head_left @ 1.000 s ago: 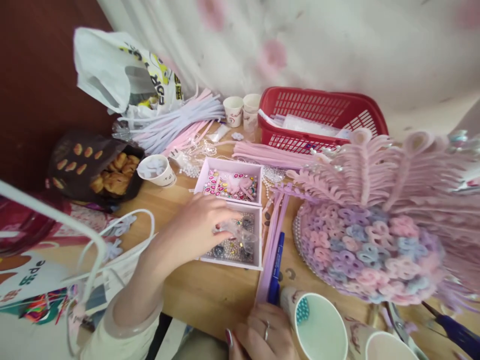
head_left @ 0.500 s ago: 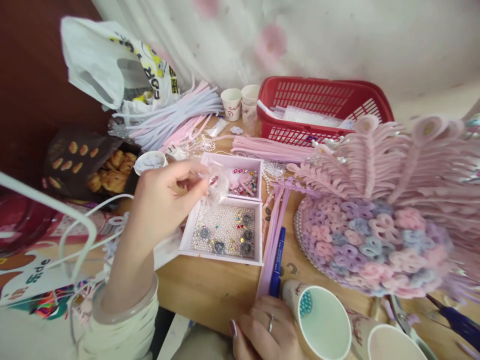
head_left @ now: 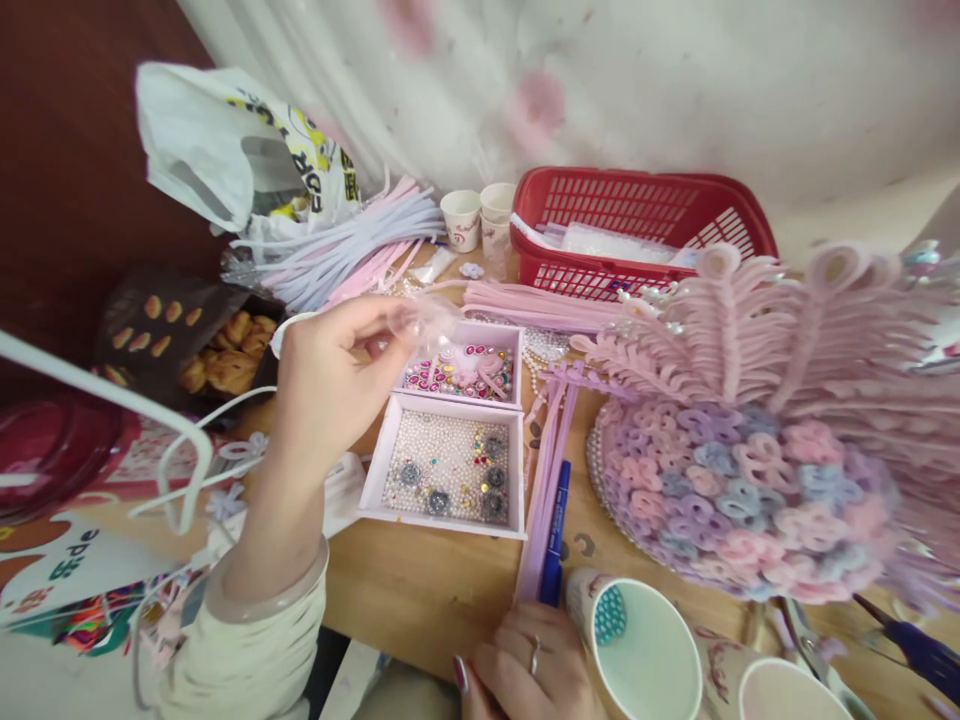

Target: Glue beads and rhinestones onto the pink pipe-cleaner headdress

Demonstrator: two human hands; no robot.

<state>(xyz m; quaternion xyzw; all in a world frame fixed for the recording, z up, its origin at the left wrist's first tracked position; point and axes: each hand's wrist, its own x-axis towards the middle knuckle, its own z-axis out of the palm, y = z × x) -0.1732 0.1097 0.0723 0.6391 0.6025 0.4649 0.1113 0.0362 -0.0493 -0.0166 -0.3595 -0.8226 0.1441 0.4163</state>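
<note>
My left hand is raised above the table, its fingers pinched on a small clear plastic bag held over two pink-edged trays. The near tray holds small pearls and several dark gems; the far tray holds pink gems. My right hand rests at the table's front edge with its fingers curled, a ring on one finger, touching the side of a paper cup. What it holds, if anything, is hidden.
A large pink and purple pipe-cleaner piece fills the right side. A blue marker lies on pink pipe cleaners beside the trays. A red basket, small paper cups, a snack bag and a white plastic bag stand behind.
My left hand rose from the near tray with the small clear bag pinched in its fingers, lifting it up and toward the far tray. My right hand stayed by the cup.
</note>
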